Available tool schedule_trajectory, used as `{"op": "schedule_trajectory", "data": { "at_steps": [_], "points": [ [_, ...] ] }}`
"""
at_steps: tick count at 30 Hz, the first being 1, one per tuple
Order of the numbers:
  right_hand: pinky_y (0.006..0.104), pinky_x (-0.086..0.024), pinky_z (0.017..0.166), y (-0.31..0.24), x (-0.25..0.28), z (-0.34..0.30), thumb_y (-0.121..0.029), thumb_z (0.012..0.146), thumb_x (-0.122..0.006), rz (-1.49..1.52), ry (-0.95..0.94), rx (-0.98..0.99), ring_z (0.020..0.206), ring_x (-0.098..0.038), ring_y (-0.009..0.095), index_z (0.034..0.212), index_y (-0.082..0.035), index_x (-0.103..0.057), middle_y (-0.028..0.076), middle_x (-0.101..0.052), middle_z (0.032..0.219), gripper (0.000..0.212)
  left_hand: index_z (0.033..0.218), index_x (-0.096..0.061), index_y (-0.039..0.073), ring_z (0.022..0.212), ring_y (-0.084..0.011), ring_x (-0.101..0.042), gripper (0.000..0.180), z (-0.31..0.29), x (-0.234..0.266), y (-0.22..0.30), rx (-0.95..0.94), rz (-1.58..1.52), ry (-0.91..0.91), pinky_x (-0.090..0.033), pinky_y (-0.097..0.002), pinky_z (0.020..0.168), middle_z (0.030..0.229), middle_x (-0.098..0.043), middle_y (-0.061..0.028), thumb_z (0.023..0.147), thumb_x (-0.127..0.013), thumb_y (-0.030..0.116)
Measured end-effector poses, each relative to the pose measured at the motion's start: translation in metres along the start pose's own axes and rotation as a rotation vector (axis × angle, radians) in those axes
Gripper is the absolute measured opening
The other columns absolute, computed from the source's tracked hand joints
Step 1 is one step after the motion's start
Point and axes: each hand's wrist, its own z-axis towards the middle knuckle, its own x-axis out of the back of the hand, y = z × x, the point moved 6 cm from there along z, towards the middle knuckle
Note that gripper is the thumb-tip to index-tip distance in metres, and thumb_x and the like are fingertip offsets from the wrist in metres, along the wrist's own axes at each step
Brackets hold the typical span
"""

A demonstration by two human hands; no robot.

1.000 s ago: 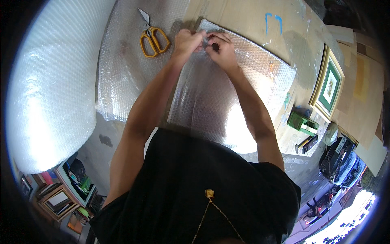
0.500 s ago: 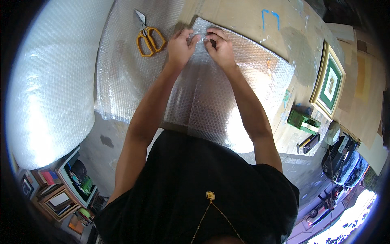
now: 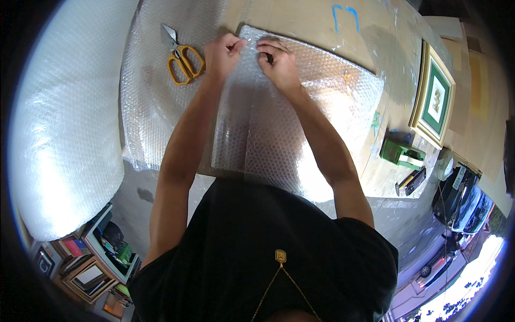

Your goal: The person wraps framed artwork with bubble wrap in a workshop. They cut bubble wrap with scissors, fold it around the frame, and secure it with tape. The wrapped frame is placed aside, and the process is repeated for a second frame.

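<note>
A flat rectangular piece wrapped in bubble wrap lies in front of me on the table. At its far left corner, my left hand is closed, thumb against bent fingers; whatever they pinch, if anything, is too small to make out. Just right of it, my right hand rests its fingertips on the wrap close to the far edge. Its fingers are curved, with a gap between thumb and index finger. Orange-handled scissors lie left of my left hand on a loose bubble wrap sheet, blades pointing away.
A big bubble wrap roll stands at the left. To the right are a gold picture frame with green matting, a green tape dispenser and a small dark and yellow tool. Framed items are stacked at lower left.
My left hand has turned and closed tighter, drawing slightly away from the right hand at the corner. The right hand stays on the wrap. The whole view has shifted a little.
</note>
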Motion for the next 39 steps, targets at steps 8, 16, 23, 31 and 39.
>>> {"op": "schedule_trajectory", "data": {
  "at_steps": [8,16,23,31,39],
  "points": [
    [0.0365,-0.054,0.083,0.014,-0.009,-0.007,0.000,0.074,-0.066,0.043,-0.063,-0.119,0.101,-0.063,0.029,0.093,-0.006,-0.069,0.013,-0.065,0.108,0.020,0.080,-0.073,0.001,0.070,-0.0126,-0.057,0.023,0.005,-0.023,-0.064,0.379,-0.325,-0.097,-0.046,-0.0304,0.069,0.072,-0.066,-0.0019,0.076,-0.075,0.024],
    [0.0376,-0.041,0.090,-0.033,0.272,-0.207,-0.018,0.084,-0.069,-0.541,1.092,-0.629,0.097,-0.052,0.027,0.103,-0.003,-0.054,0.014,-0.054,0.102,0.028,0.093,-0.065,0.002,0.085,-0.0188,-0.061,0.026,0.005,-0.036,-0.117,0.872,-0.803,-0.311,-0.047,-0.0311,0.081,0.094,-0.066,-0.0073,0.075,-0.079,0.014],
    [0.0682,-0.032,0.099,0.033,0.352,-0.301,-0.043,0.099,-0.042,0.731,1.323,-1.201,0.131,-0.036,0.041,0.139,-0.009,-0.033,0.022,-0.030,0.146,0.053,0.106,-0.062,0.001,0.091,-0.0227,-0.061,0.034,0.009,-0.036,-0.089,0.901,-0.769,-0.429,-0.048,-0.0347,0.085,0.101,-0.066,-0.0085,0.080,-0.076,0.017],
    [0.0431,-0.042,0.087,0.043,0.333,-0.301,-0.025,0.089,-0.066,0.511,1.523,-0.637,0.103,-0.050,0.018,0.108,-0.009,-0.050,0.006,-0.056,0.106,0.029,0.109,-0.061,0.001,0.091,-0.0226,-0.061,0.036,0.004,-0.035,-0.079,0.964,-0.800,-0.510,-0.048,-0.0355,0.084,0.102,-0.066,-0.0087,0.082,-0.074,0.022],
    [0.0301,-0.051,0.063,0.067,0.342,-0.359,-0.016,0.083,-0.071,-0.331,0.885,-1.017,0.068,-0.063,0.019,0.092,0.004,-0.068,0.009,-0.069,0.080,0.022,0.110,-0.063,0.002,0.089,-0.0191,-0.060,0.050,-0.002,-0.035,-0.124,0.983,-0.561,-0.501,-0.048,-0.0349,0.081,0.099,-0.066,-0.0078,0.074,-0.079,0.033]
  ]
}}
